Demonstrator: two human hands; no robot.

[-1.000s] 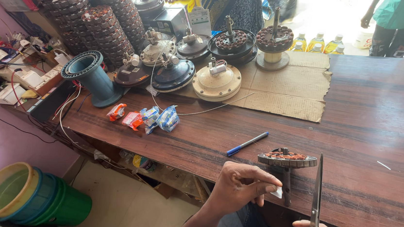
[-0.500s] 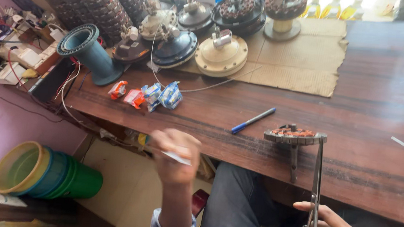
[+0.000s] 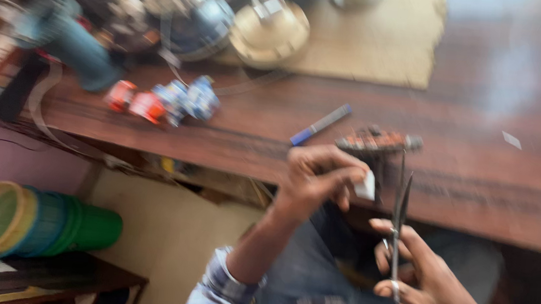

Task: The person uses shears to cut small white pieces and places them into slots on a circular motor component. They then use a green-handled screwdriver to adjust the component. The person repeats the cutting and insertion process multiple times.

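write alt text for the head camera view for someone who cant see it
A blurred look down at a person's two hands: the left hand pinches a small white piece, the right hand holds scissors pointing up. Beyond them a wooden workbench carries a blue pen, a small motor part and metal motor housings.
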